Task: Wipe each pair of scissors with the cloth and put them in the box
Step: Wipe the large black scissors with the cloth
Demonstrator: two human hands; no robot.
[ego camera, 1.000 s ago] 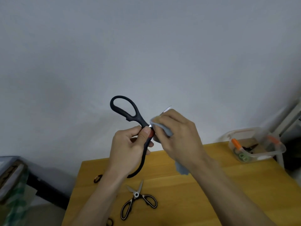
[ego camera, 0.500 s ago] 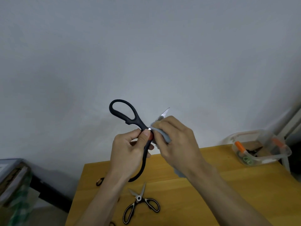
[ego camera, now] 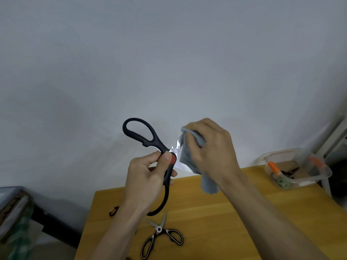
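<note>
Pale matte wall backs a yellow wooden table. Above its far edge the left hand grips large black-handled steel scissors; the right hand pinches a soft grey cloth round their blades. A clear plastic box sits at the far right corner. No writing is legible.

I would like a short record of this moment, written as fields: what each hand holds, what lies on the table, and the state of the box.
left hand: grips the large black-handled scissors, opened wide
right hand: holds the grey-blue cloth against a blade
wooden table: small black-and-white-handled scissors lying open
clear plastic box: at the table's far right corner, scissors already inside
</note>
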